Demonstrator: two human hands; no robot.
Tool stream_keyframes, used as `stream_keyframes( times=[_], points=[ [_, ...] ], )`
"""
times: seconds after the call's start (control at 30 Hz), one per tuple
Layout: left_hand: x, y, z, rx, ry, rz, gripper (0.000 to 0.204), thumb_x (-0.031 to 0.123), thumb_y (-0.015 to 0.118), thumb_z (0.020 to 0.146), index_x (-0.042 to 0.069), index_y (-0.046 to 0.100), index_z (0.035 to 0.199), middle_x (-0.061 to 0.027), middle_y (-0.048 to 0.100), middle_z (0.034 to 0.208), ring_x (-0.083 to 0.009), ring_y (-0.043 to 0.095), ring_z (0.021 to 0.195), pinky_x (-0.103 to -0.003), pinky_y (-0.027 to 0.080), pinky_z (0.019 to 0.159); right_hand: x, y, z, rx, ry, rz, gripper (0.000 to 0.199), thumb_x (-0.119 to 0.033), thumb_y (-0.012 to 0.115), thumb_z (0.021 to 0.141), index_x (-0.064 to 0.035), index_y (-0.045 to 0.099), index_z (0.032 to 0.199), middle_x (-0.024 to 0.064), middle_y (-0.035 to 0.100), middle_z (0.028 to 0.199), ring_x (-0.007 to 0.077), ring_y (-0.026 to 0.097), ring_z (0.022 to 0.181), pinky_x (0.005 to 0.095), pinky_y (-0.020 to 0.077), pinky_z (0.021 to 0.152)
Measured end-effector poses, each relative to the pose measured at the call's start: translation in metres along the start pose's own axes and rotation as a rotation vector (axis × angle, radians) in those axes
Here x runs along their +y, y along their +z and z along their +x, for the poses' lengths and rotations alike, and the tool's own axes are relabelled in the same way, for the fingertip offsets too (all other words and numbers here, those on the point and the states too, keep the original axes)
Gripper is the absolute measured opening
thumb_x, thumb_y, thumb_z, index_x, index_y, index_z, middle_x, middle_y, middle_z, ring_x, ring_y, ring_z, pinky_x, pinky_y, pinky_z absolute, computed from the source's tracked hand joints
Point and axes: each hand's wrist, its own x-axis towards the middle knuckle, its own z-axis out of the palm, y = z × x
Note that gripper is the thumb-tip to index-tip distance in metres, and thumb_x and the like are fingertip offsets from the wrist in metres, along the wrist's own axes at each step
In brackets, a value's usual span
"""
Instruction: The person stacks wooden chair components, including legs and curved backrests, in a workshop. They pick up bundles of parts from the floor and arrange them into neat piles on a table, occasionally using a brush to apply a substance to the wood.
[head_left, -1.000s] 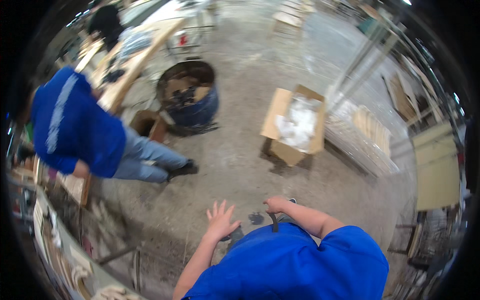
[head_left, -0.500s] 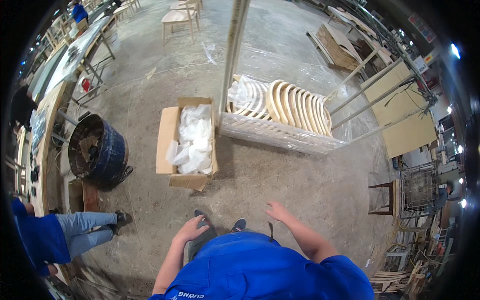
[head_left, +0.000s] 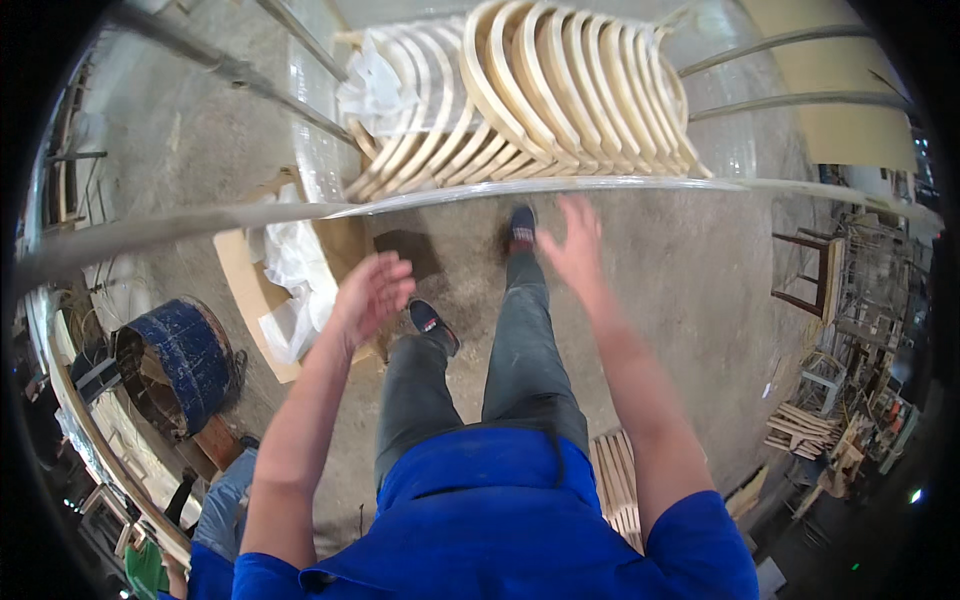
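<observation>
Curved pale wooden pieces [head_left: 575, 90] stand in a close row on a rack wrapped in clear plastic film [head_left: 450, 204]. A crumpled translucent bag [head_left: 370, 85] rests over the pieces at the rack's left end. My right hand [head_left: 578, 245] reaches out just short of the rack's near edge, fingers spread, with nothing in it. To the left my left hand [head_left: 375, 293] hovers beside a cardboard box [head_left: 245, 280], its fingers loosely bent and its palm free. Neither hand visibly touches anything.
White plastic sheeting [head_left: 300, 270] fills the box. Metal bars [head_left: 235, 72] rise from the rack. A blue drum [head_left: 185, 360] stands at left, near a person's jeans [head_left: 222, 505]. Wooden slats [head_left: 618, 485] lie behind my right side; a brown stool [head_left: 825, 280] is at right.
I have stepped forward to the rack, which now fills the upper view. Both hands have come up and forward. The box and drum now lie lower and further left in view.
</observation>
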Motion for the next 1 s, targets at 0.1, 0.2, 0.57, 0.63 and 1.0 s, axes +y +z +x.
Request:
stream_keyframes(
  times=[0.1,0.2,0.57,0.63,1.0],
  points=[
    [0.052,0.032,0.091,0.027,0.057,-0.052,0.035,0.029,0.038,0.092,0.005,0.045,0.117,-0.0088,0.056,0.11,-0.0205,0.056,0.095,-0.033,0.046,0.08,0.025,0.025,0.109,0.108,-0.002,-0.112,0.062,-0.031,0.065,0.07,-0.007,0.043,0.124,0.0221,0.032,0.131,0.0415,0.032,0.117,0.0514,0.0282,0.096],
    [0.105,0.072,0.173,0.081,0.099,-0.099,0.035,0.027,0.038,0.092,0.004,0.043,0.119,-0.0103,0.053,0.113,-0.0214,0.053,0.099,-0.034,0.044,0.083,0.06,0.042,0.211,0.107,0.063,-0.218,0.07,-0.037,0.067,0.068,-0.0074,0.04,0.126,0.021,0.028,0.133,0.0415,0.031,0.119,0.0538,0.028,0.095],
    [0.166,0.154,0.408,0.38,0.162,0.009,0.028,0.024,0.04,0.09,0.005,0.05,0.107,-0.0038,0.057,0.093,-0.0128,0.053,0.079,-0.027,0.042,0.069,0.158,0.076,0.37,-0.145,0.236,-0.132,0.079,-0.038,0.069,0.062,-0.0121,0.037,0.129,0.0263,0.037,0.124,0.0407,0.047,0.106,0.0435,0.0403,0.089],
    [0.163,0.16,0.42,0.426,0.085,0.05,0.03,0.029,0.042,0.089,0.006,0.05,0.106,-0.0031,0.056,0.089,-0.0126,0.053,0.078,-0.028,0.043,0.07,0.161,0.074,0.374,-0.185,0.261,-0.082,0.08,-0.038,0.07,0.061,-0.0143,0.037,0.13,0.0273,0.038,0.121,0.0404,0.048,0.105,0.044,0.0413,0.088],
    [0.149,0.18,0.421,-0.002,0.204,-0.317,0.056,0.046,0.043,0.09,0.007,0.034,0.129,-0.0066,0.049,0.115,-0.0169,0.046,0.107,-0.032,0.036,0.095,0.173,0.073,0.396,-0.294,0.351,-0.023,0.044,-0.033,0.064,0.059,-0.0037,0.06,0.091,0.0211,0.045,0.096,0.0373,0.051,0.087,0.0425,0.0437,0.076]
  ],
)
